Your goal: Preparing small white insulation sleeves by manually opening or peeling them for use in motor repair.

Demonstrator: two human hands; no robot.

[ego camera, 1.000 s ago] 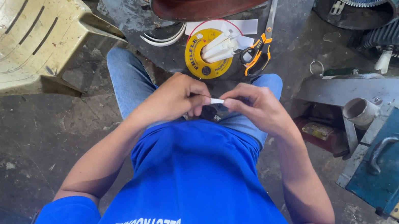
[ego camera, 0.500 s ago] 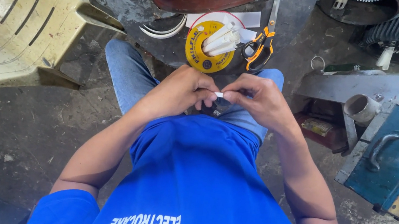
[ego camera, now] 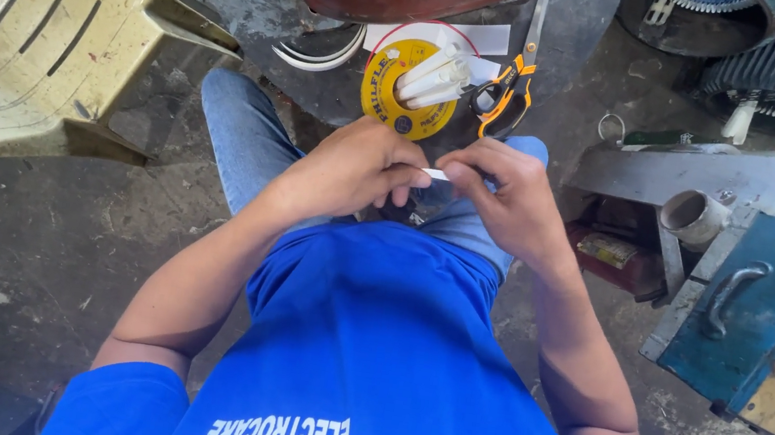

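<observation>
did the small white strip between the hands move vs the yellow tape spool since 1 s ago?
No. The small white strip sits just below the yellow tape spool, pinched between left hand and right hand, as before; the whole view shifted, not the strip.

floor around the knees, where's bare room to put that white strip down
Bare concrete lies between the plastic chair and the left arm. Ahead is crowded: yellow spool, scissors. The blue box crowds the right hand.
</observation>
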